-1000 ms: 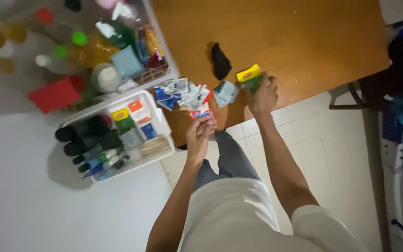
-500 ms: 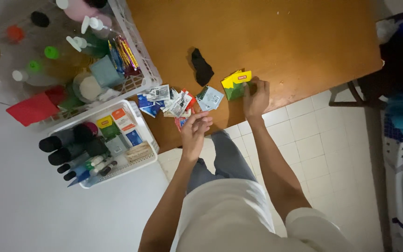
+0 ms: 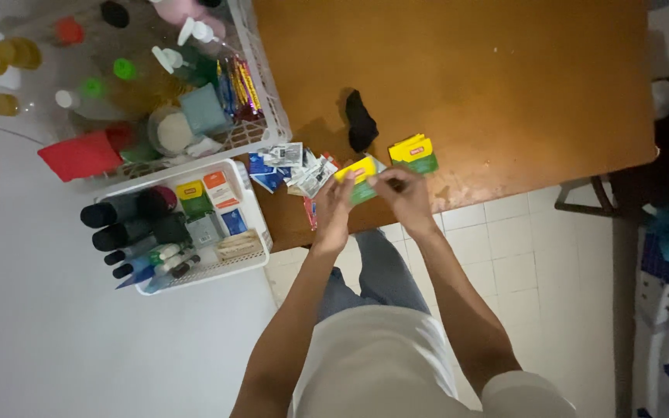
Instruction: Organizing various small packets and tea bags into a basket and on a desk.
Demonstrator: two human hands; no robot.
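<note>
Yellow and green, that's the little packet (image 3: 359,176) pinched between both hands right now, held just over the near edge of the wooden table (image 3: 505,70). Left hand (image 3: 333,207) has its fingers closed on the packet's left end, right hand (image 3: 403,192) grips the right end, fingertips meeting across the middle. Just beside the right hand, a second yellow-and-green packet (image 3: 414,152) lies flat on the table, apart from the fingers. Behind the hands sits a loose heap of small sachets (image 3: 292,166), blue, white and red, spread toward the table's left edge. A black scrap of cloth (image 3: 361,120) lies further in, well clear of the grip. Off to the left, a white basket (image 3: 255,205) holds dark tubes, pens and small boxes, and a second, larger basket (image 3: 261,70) above it is packed with spray bottles, jars and a red box. Pale floor tiles (image 3: 505,248) show below the table edge, with the person's grey trousers and white shirt in between.
</note>
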